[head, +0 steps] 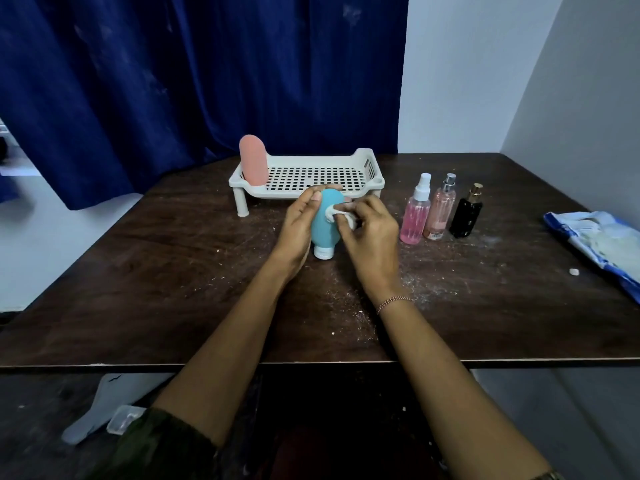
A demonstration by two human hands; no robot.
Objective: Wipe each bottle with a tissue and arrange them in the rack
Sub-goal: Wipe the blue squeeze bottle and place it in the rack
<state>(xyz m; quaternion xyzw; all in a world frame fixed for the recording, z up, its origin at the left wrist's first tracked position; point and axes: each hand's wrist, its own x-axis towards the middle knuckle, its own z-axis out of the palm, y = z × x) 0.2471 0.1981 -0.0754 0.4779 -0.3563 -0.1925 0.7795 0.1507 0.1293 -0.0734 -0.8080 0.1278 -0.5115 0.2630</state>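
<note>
A teal squeeze bottle [322,223] stands on its white cap at the middle of the table. My left hand [298,223] grips its left side, fingers curled over the top. My right hand [369,232] pinches a crumpled white tissue [337,212] against the bottle's right side. Behind them stands the white perforated rack [375,183], with a pink squeeze bottle [253,164] upright at its left end. To the right stand a pink spray bottle [415,216], a pale pink spray bottle [440,211] and a black bottle [467,214] with a gold cap.
A blue and white tissue pack [602,244] lies at the table's right edge, with a small white scrap [574,271] near it. Tissue crumbs are scattered over the dark wooden table [173,289]. A blue curtain [173,81] hangs behind the rack.
</note>
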